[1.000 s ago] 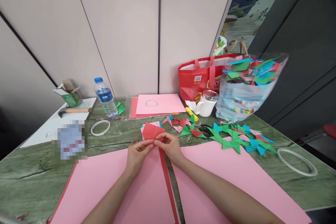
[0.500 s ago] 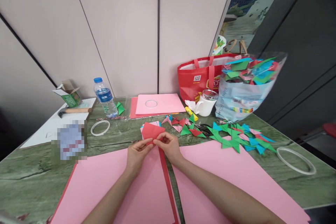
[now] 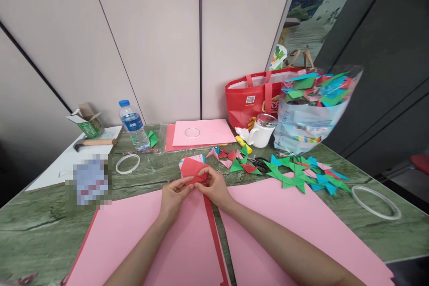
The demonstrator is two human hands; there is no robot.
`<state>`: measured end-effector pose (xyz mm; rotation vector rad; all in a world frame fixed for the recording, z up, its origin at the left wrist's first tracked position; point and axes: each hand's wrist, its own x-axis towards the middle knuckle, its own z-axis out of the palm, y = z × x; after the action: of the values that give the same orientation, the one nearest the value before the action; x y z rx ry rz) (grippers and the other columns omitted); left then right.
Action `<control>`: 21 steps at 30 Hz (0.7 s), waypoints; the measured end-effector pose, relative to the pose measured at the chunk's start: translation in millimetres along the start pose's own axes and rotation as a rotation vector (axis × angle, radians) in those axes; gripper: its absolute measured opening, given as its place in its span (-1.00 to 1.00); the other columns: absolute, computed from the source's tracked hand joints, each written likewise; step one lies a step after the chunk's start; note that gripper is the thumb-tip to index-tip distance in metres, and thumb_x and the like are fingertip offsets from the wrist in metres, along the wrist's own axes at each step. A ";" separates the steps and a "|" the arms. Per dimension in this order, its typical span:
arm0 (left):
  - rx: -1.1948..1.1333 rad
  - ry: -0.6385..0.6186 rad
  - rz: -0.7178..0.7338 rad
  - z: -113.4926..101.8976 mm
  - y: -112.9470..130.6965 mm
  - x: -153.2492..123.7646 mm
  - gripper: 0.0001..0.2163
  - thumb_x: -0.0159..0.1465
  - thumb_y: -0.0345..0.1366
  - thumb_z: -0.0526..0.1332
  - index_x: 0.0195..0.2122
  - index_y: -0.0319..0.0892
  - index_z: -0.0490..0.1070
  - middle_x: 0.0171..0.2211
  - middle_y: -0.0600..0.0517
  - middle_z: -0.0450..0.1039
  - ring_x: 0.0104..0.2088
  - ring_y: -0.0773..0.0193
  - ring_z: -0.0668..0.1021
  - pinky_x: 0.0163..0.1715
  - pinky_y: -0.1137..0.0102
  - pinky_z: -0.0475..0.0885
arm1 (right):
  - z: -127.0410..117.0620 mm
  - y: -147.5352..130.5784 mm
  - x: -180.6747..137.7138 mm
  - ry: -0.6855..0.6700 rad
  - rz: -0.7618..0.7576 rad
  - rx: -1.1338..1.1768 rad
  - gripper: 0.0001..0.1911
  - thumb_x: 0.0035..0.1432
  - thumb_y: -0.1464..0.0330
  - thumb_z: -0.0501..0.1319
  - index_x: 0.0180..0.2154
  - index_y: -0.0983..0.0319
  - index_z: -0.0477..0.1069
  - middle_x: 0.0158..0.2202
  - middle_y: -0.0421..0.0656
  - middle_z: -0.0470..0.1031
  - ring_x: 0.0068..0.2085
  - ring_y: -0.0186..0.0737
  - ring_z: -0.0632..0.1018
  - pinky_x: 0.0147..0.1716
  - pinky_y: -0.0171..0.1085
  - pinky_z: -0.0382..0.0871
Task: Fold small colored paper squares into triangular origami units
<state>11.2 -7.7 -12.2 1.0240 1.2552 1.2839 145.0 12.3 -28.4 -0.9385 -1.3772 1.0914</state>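
A partly folded piece of red paper (image 3: pixel 193 169) is held up between both hands over the middle of the table. My left hand (image 3: pixel 174 195) pinches its lower left edge between thumb and fingers. On the right side, my right hand (image 3: pixel 213 187) grips it, fingers on the upper right edge and thumb below. Behind the red paper a small stack of coloured paper squares (image 3: pixel 201 158) peeks out, mostly hidden. Beneath my forearms lie large pink sheets, one at left (image 3: pixel 134 223) with red edges showing and another at right (image 3: pixel 268 214).
Folded paper pieces (image 3: pixel 291 175) lie right of centre beside black scissors (image 3: pixel 259 164). Farther back stand a white mug (image 3: pixel 262 134), a red bag (image 3: pixel 246 114) and a filled plastic bag (image 3: pixel 301 125). At left are a water bottle (image 3: pixel 133 127), a hammer (image 3: pixel 95 142) and a tape ring (image 3: pixel 128 164).
My right hand's fingers have shifted up and inward along the red paper's right edge, with the thumb lower. My left hand keeps nearly the same hold.
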 end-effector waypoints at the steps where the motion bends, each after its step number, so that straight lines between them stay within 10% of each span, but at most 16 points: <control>1: -0.010 -0.004 -0.008 -0.3 0.5 0.1 -0.72 -0.17 -0.33 0.36 -0.37 -0.24 0.51 -0.48 -0.02 0.55 -0.43 0.22 0.55 -0.36 0.38 0.44 | 0.0 0.4 -0.1 -0.017 0.008 0.028 -0.74 -0.20 0.46 0.21 -0.36 0.22 0.25 -0.41 -0.23 0.34 -0.43 -0.32 0.41 -0.51 -0.39 0.30; 21: -0.070 -0.168 -0.044 -10.0 11.5 3.6 -0.75 -0.18 -0.34 0.37 -0.42 -0.26 0.50 -0.46 -0.03 0.56 -0.37 0.13 0.57 -0.22 0.25 0.43 | -11.6 4.5 5.5 -0.117 0.061 0.216 -0.35 -0.21 0.52 0.22 -0.02 0.15 0.10 -0.45 -0.26 0.38 -0.52 -0.37 0.46 -0.52 -0.37 0.38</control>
<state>-0.2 -4.6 -2.0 1.0272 1.0921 1.1747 155.8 20.0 -31.4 -0.7738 -1.3001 1.3307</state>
